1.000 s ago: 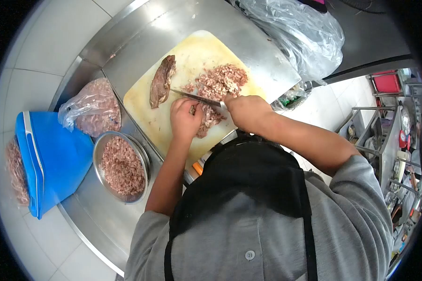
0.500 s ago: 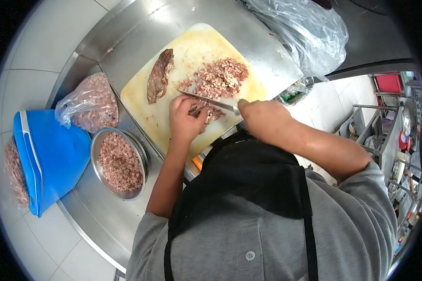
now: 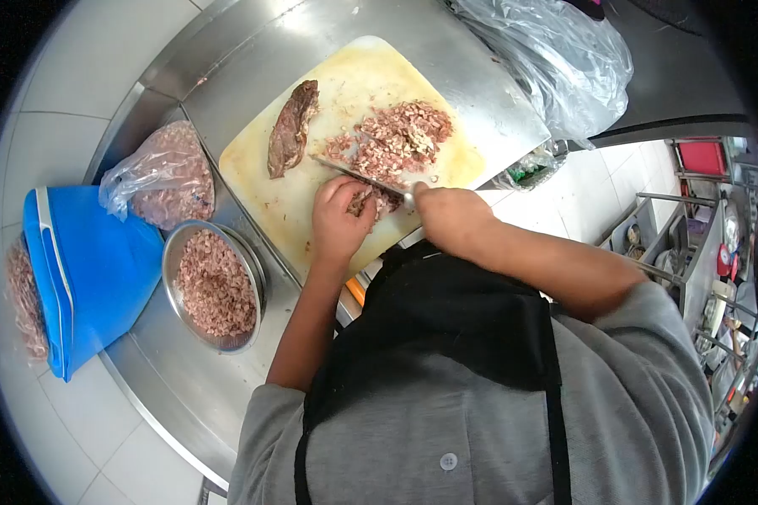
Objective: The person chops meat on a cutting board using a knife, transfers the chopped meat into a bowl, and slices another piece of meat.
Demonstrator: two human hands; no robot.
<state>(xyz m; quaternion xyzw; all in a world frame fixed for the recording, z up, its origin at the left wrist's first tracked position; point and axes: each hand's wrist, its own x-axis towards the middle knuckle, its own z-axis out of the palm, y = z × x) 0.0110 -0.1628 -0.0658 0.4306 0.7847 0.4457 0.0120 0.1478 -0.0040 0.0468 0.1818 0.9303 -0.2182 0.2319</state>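
Observation:
My right hand (image 3: 452, 217) grips a knife (image 3: 367, 179) by its handle, the blade pointing left across the cutting board (image 3: 261, 202). Just below the blade, the curled fingers of my left hand (image 3: 343, 216) hold a piece of meat (image 3: 360, 202) against the board. Part of that piece is hidden by the fingers. Some cut meat lies between the two hands. Beyond the blade is a heap of chopped meat (image 3: 406, 135). A long, dark, whole strip of meat (image 3: 293, 130) rests at the board's upper left.
A metal bowl of chopped meat (image 3: 171, 282) stands left of the board. Behind it are a plastic bag of chopped meat (image 3: 173, 172) and a blue container (image 3: 101, 278). Clear plastic bags (image 3: 556, 67) lie at the upper right. Shelving (image 3: 691, 244) stands at far right.
My right hand and the knife have moved slightly left and down. My left hand still presses the meat, and the whole view has shifted a little.

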